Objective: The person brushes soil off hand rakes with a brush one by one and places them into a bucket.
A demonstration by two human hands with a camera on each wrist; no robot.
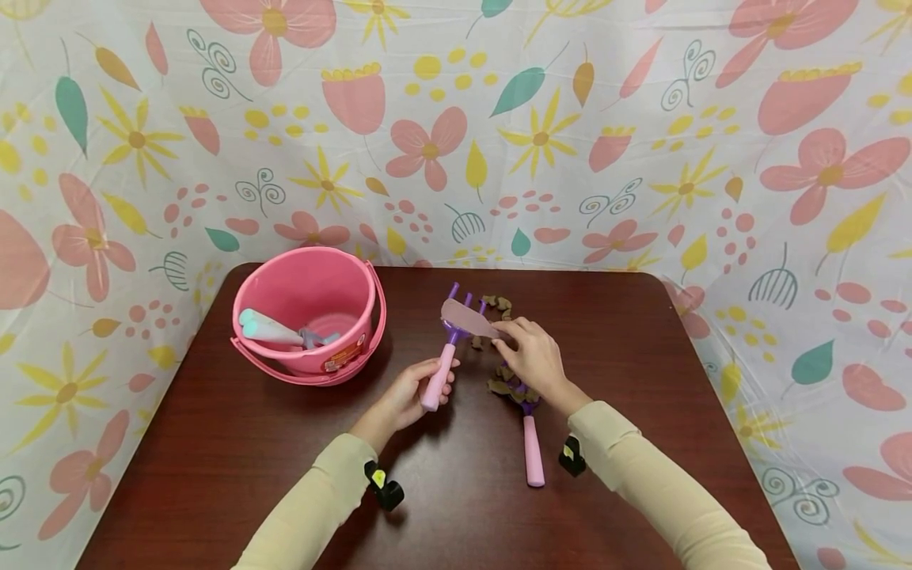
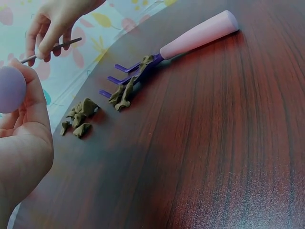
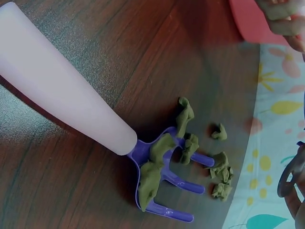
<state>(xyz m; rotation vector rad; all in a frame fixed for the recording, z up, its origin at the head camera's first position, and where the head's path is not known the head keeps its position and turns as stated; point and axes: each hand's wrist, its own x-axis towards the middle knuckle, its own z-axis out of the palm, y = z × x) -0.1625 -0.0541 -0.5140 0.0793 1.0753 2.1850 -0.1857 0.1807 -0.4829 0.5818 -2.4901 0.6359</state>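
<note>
My left hand (image 1: 413, 392) grips the pink handle (image 1: 438, 380) of a toy hand rake with purple tines, raised above the table. In my right hand (image 1: 533, 358), fingers and thumb pinch one end of a flat, mauve-brown scraper (image 1: 466, 318). Its blade overlaps the raised rake's head in the head view; from the left wrist it appears edge-on as a thin dark bar. A second pink-handled rake (image 3: 62, 81) lies on the table under the right forearm, brown-green clay pieces (image 3: 151, 183) stuck on its purple head. Loose clay lumps (image 2: 81, 117) lie beyond its tines.
A pink bucket (image 1: 306, 277) with its handle down stands at the back left of the dark wooden table (image 1: 299, 467). Inside lean tools with pale, turquoise-tipped handles (image 1: 267, 328). A flower-patterned cloth (image 1: 427, 79) hangs behind the table and along its sides.
</note>
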